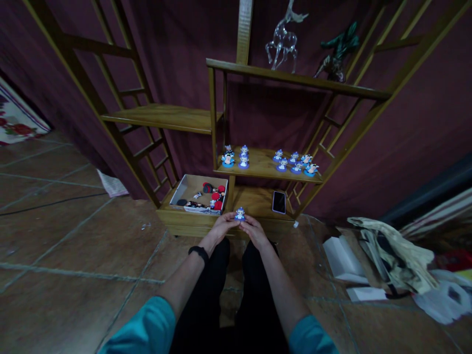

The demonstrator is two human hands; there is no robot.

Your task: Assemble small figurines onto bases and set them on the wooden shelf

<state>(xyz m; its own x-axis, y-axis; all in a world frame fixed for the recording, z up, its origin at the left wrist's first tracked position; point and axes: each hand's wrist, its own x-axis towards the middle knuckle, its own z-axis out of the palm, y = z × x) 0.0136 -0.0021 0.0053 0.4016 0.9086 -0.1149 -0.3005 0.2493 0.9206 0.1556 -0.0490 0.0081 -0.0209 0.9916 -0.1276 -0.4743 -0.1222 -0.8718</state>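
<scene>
A small blue-and-white figurine [240, 214] is held upright between my two hands, in front of the lower shelf. My left hand [224, 225] pinches it from the left, and my right hand [254, 229] grips its base from the right. Just beyond, on the middle shelf [258, 169], similar figurines stand in two groups. One of the left group is a blue-and-white figurine [243, 161]; on the right stands a pink-and-blue figurine [311, 169]. Left of my hands, an open cardboard box [178, 191] holds several red, black and white figurines [216, 196].
A phone [279, 202] lies on the lower shelf at right. A glass deer [283, 42] and a dark green statue [338, 51] stand on the upper shelf. White boxes [344, 260], a beige cloth bag [398, 250] and a plastic bag [444, 297] lie on the floor at right.
</scene>
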